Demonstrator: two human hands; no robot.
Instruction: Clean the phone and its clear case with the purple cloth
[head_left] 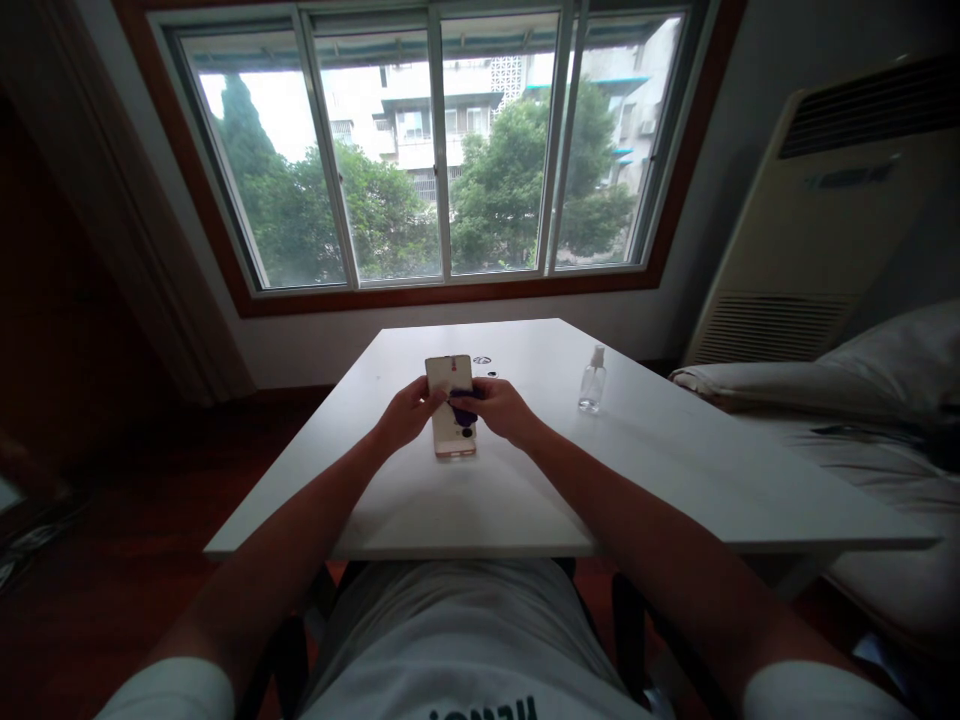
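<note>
A pale smartphone [442,435] with a camera lens at its near end is held back-up above the white table. My left hand [411,408] grips its left edge, with the thumb across the back. In the fingers of my right hand [504,408] is a dark purple cloth [464,412], pressed against the phone's back. Part of the cloth and of the phone's middle is hidden by my fingers. Beyond my right hand, a small dark round item [492,374] and a ring-shaped dark item [482,360] lie on the table; their kind is unclear.
A clear spray bottle [592,386] stands upright on the white table [660,470], right of my hands. Behind the table is a wide window [442,150]. At the right are a floor-standing air conditioner [817,220] and a light-coloured sofa [885,400].
</note>
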